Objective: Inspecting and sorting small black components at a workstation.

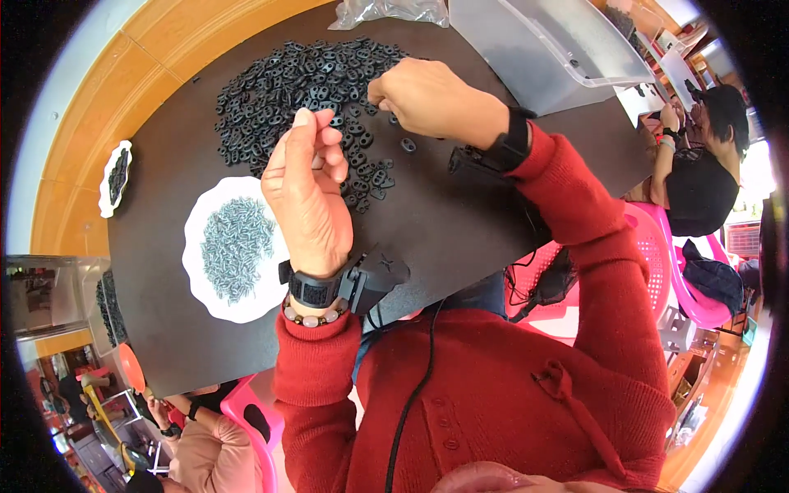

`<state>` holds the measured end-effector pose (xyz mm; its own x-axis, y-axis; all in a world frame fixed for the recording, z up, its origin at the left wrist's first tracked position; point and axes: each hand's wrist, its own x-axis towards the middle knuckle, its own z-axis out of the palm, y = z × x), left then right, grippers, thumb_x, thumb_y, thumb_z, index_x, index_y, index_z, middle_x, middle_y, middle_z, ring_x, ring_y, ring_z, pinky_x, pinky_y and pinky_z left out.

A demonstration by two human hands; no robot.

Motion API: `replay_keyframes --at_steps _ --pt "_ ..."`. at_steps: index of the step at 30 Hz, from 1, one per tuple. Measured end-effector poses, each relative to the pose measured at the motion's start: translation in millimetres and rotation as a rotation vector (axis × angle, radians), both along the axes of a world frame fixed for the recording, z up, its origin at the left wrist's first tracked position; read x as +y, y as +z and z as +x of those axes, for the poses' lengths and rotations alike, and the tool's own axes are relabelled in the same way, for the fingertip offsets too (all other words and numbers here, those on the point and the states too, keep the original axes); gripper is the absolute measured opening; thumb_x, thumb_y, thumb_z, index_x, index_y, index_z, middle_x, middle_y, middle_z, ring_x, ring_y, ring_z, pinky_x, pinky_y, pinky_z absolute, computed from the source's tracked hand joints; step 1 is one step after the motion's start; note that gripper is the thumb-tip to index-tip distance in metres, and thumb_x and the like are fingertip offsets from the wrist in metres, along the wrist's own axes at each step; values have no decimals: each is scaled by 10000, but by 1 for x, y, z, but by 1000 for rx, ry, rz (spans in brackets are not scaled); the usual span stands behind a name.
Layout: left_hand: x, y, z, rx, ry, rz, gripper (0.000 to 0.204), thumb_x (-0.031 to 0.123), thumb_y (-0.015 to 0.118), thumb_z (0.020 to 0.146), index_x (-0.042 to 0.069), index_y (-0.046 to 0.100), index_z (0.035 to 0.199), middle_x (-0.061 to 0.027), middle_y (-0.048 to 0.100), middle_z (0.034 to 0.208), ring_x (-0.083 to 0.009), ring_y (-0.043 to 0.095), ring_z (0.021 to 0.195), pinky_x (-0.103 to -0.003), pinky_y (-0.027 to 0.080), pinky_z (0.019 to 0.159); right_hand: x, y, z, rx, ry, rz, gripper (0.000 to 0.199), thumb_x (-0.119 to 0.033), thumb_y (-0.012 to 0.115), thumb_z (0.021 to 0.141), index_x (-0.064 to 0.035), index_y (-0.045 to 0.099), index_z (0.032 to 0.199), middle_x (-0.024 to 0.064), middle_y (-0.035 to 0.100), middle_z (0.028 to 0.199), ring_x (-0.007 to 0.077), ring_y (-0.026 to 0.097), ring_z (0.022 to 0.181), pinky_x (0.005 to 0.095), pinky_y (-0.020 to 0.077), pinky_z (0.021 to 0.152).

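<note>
A large heap of small black oval plastic pieces with holes covers the far middle of the dark table. My left hand is raised palm up in front of the heap, its fingers curled in and the thumb up by them. What lies inside it, if anything, cannot be made out. At the heap's right edge my right hand is closed, knuckles up, its fingertips bent down and partly hidden. One loose black piece lies just below it. Left of my left hand stands a white scalloped plate of small silvery screws.
A translucent plastic bin stands at the back right, beside a clear plastic bag. A smaller white dish with dark pieces sits at the table's left edge. Other people work at right and lower left, near pink chairs.
</note>
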<state>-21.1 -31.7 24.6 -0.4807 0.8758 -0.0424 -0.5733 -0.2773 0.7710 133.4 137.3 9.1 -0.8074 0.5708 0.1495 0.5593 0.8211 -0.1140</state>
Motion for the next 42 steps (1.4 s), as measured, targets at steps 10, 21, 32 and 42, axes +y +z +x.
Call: replay_keyframes --at_steps 10,21,32,42 --pt "-11 5 -5 17 -5 -22 248 255 735 1090 17 805 1107 -25 773 891 -48 599 696 -217 448 610 8 -30 -27 24 40 21 196 -113 730 903 -28 809 1060 210 780 941 415 758 937 537 595 810" --pt "-3 -3 -5 62 -34 -60 241 221 716 1095 10 798 1178 -25 785 947 -31 589 690 -207 441 609 21 -38 -22 110 -2 31 159 -127 669 932 -10 775 907 244 748 868 469 721 884 565 579 763" --pt "8 -11 14 330 -125 -193 223 186 720 1081 16 801 1200 -17 801 1001 -32 604 748 -193 468 655 -30 46 41 464 105 -535 264 -197 681 1074 3 753 918 10 717 769 101 580 698 304 454 638" --pt "21 -20 32 535 -147 -122 200 168 859 997 16 825 1123 3 781 882 -39 617 698 -197 483 640 -23 33 61 534 154 -548 238 -184 688 1063 0 752 926 15 702 747 108 558 678 315 435 632"
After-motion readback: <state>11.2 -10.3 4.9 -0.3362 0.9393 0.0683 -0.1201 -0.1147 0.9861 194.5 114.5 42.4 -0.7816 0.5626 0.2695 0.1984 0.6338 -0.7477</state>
